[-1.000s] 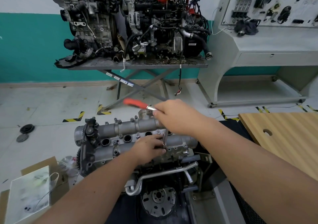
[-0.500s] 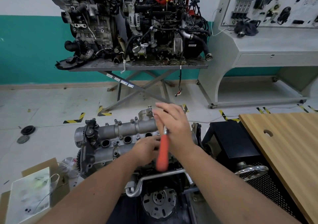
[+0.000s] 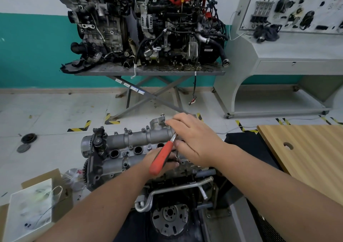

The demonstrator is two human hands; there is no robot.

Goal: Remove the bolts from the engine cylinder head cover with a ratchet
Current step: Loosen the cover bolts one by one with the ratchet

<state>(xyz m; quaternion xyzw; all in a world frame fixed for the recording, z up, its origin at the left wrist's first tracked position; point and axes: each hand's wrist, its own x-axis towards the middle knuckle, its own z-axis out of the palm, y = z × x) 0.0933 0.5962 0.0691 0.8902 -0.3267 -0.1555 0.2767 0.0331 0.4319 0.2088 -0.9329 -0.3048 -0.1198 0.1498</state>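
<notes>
**Ratchet handle swings back toward the worker, mid-stroke on a cover bolt**

Taking the cylinder head cover (image 3: 130, 143) as the landmark and reading from its left: the timing end with its black bracket and the open plug wells stand untouched, and several bolts (image 3: 125, 129) along the far rail are in their holes, one raised at the far right corner.

Over the cover's right-centre, the left hand (image 3: 159, 161) lies curled on the near rail around the foot of the thin extension bar (image 3: 177, 153), steadying it where it meets the bolt; the socket and bolt head are hidden under the fingers, so I cannot tell how far the bolt has risen.

The ratchet (image 3: 163, 156) has moved the most. A second ago its red handle pointed away toward the far left of the cover; half a second ago it hung almost straight toward the worker; now it slants down to the near left, crossing over the left hand. That sweep reads as a working or return stroke of loosening, with more to follow.

Right of the extension, the right hand (image 3: 193, 139) is closed around the ratchet's metal head, fingers spread over the top.
</notes>
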